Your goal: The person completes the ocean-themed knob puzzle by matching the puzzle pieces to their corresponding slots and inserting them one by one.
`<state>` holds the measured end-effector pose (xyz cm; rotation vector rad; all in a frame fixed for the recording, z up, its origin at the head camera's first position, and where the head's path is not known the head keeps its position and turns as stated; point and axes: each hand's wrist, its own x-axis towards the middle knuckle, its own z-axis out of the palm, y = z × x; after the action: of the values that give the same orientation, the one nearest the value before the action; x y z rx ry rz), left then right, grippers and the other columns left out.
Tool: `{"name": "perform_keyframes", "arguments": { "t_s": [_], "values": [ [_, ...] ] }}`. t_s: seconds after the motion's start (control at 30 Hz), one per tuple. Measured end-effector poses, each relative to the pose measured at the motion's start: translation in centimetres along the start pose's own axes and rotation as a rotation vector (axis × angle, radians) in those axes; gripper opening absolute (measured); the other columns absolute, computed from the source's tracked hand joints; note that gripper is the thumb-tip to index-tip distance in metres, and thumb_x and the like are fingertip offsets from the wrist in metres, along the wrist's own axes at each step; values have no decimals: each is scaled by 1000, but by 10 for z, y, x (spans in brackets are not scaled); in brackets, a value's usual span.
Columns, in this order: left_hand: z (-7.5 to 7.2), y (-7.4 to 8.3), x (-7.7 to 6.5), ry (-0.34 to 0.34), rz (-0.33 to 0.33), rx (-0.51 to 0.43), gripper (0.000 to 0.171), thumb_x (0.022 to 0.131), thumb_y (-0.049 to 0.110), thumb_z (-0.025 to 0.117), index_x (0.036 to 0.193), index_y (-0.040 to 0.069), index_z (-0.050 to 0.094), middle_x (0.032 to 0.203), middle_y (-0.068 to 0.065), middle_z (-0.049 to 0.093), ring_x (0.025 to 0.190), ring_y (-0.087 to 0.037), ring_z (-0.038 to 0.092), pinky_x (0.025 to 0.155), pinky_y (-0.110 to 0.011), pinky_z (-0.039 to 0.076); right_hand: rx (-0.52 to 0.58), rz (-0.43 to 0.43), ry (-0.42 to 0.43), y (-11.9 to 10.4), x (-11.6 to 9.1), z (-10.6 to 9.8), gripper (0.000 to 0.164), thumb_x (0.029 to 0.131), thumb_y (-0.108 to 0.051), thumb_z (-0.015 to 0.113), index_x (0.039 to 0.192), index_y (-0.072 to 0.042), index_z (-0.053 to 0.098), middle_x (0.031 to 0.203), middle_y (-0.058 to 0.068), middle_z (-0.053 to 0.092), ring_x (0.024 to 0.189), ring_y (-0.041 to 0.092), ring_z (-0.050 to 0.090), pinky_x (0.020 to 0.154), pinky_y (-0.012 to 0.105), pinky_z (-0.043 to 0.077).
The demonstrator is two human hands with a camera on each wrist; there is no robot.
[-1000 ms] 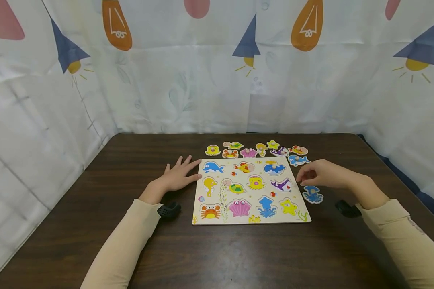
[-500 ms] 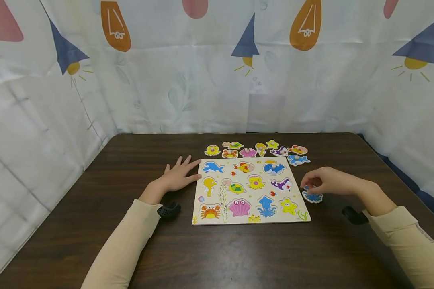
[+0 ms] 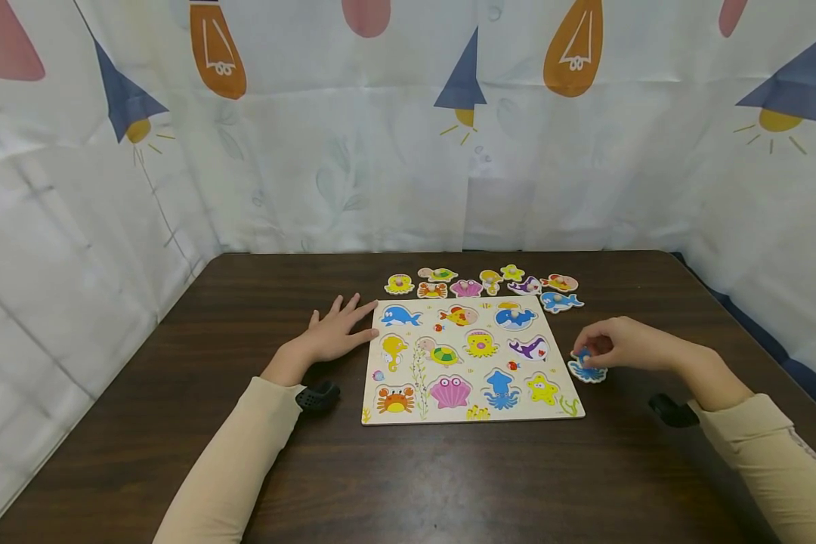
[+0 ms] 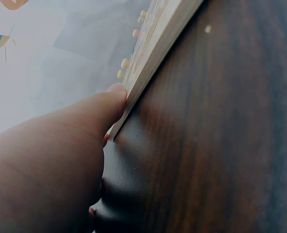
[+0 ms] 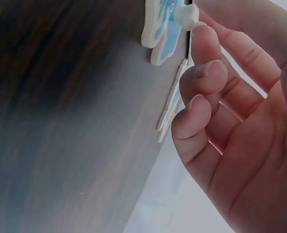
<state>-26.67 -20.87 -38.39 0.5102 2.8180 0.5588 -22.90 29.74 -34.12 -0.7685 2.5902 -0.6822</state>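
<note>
My right hand [image 3: 622, 344] pinches the small knob [image 5: 187, 17] of a blue squid puzzle piece [image 3: 590, 372], right of the board; its other fingers are curled. In the right wrist view the squid piece [image 5: 168, 41] stands partly out of frame. My left hand [image 3: 329, 332] lies with spread fingers at the left edge of the wooden puzzle board [image 3: 564, 378], its thumb [image 4: 117, 97] touching that edge. Sea animals are printed in the board's recesses. A blue whale piece [image 3: 514, 317] with a knob sits in the top right recess, its fit hard to judge.
Loose knobbed pieces lie behind the board, among them a crab [image 3: 432, 290], a turtle [image 3: 438, 274], a pink shell [image 3: 466, 288] and a starfish [image 3: 513, 272]. A blue dolphin [image 3: 561, 302] lies near its far right corner. A patterned curtain [image 3: 394, 189] hangs beyond the dark table [image 3: 415, 483].
My right hand has moved right and slightly toward me, from beside the board's right edge onto the squid piece, and now pinches its knob. The left hand and board stay put.
</note>
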Motion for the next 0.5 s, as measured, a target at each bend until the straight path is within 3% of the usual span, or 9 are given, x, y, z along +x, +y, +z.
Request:
{"name": "perform_keyframes", "arguments": {
  "t_s": [0.5],
  "values": [
    [0,0,0,1,-7,1,76,104,56,49,166,23,22,171,-17,5,154,-46,-5,112,-76,-4,43,-1,-10,9,1,1,6,93,-12,74,99,-12,73,78,-5,57,71,9,52,61,26,46]
  ]
}}
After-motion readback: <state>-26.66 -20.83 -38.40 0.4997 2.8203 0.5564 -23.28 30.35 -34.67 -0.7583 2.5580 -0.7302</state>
